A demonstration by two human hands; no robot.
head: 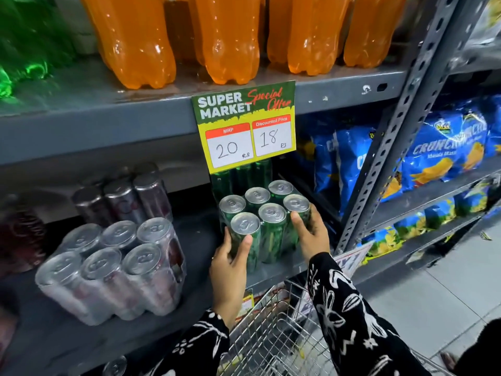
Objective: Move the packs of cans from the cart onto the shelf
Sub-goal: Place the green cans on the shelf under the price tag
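Observation:
A shrink-wrapped pack of green cans (267, 225) stands upright at the front edge of the grey shelf (195, 270), under a price sign. My left hand (230, 263) grips its near left corner. My right hand (311, 234) clasps its right side. More green cans (238, 177) stand behind it, partly hidden by the sign. A pack of dark red cans (113, 270) leans tilted on the same shelf to the left. The wire cart (273, 335) is below my arms; what it holds is out of view.
A yellow-green price sign (246, 126) hangs from the upper shelf, which carries orange bottles (227, 39) and green bottles (24, 55). Loose dark cans (122, 196) sit at the back left. A grey upright post (401, 123) borders blue snack bags (444, 156) on the right.

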